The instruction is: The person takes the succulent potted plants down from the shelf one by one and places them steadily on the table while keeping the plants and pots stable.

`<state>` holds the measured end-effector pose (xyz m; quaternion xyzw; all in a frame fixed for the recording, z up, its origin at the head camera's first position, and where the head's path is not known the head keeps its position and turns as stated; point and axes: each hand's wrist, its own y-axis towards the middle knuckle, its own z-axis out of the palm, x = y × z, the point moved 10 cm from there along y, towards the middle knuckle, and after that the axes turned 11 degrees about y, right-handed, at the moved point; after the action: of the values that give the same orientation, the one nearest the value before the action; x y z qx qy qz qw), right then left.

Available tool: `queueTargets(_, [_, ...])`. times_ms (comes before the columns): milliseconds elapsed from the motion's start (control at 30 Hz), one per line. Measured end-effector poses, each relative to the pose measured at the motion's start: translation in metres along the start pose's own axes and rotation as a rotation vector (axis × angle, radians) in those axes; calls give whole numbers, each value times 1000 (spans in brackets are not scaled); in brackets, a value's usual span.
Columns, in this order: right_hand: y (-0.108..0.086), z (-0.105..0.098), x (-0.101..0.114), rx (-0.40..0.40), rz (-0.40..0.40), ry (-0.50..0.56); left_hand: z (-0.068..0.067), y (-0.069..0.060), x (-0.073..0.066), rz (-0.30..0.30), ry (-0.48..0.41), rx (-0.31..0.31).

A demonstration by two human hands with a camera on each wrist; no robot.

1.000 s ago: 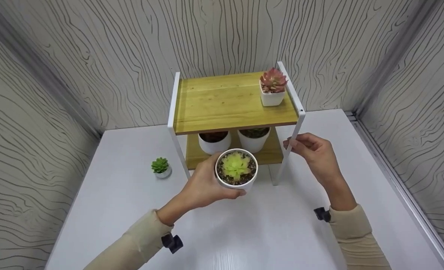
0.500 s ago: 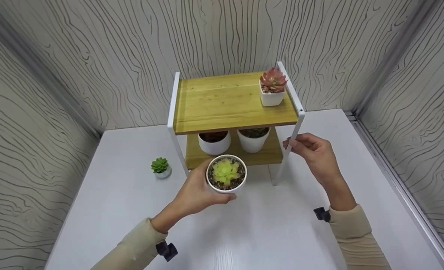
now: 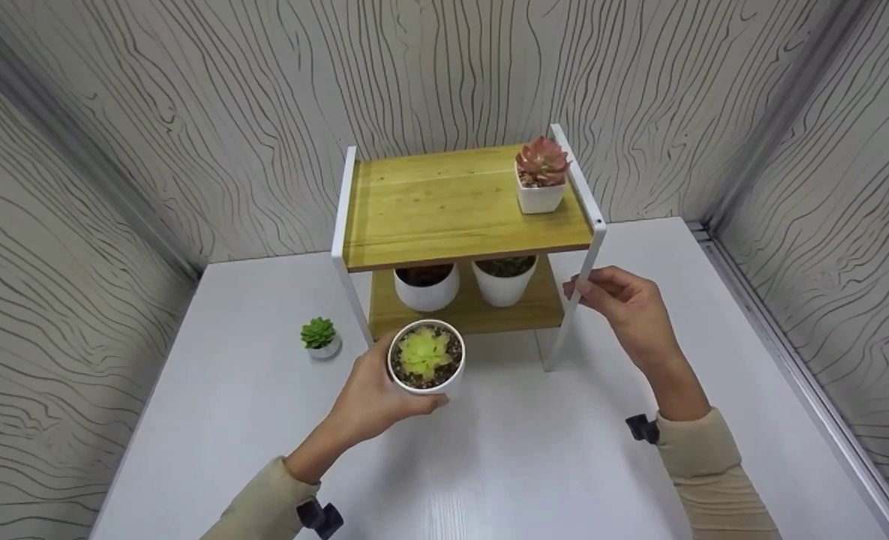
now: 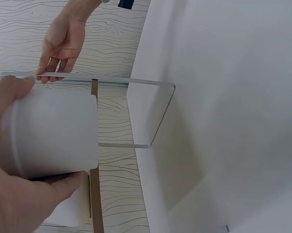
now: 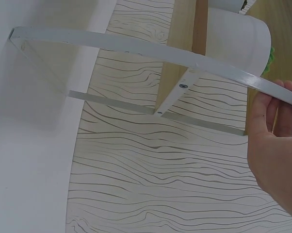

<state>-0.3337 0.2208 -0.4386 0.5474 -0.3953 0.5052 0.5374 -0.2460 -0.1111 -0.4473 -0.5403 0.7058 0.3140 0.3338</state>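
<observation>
One potted succulent (image 3: 424, 355) held before a two-tier shelf (image 3: 429, 202).
Left grip (image 3: 373, 397) clasps its white pot (image 4: 54, 131); right grip (image 3: 634, 315) pinches the shelf's white front upright (image 5: 136, 46).

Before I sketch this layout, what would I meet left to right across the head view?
Green succulent in small white pot, yellow-green succulent in round white pot, reddish succulent in square white pot, right hand.
</observation>
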Motion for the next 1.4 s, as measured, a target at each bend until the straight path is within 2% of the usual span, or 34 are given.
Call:
queueTargets(300, [0, 0, 0, 4, -13, 51, -3, -7, 20, -41, 0, -15])
queueTargets(900, [-1, 1, -1, 1, -5, 53, -11, -14, 51, -122, 12, -86])
queueTargets(1400, [0, 3, 1, 30, -24, 50, -13, -27, 73, -151, -9, -113])
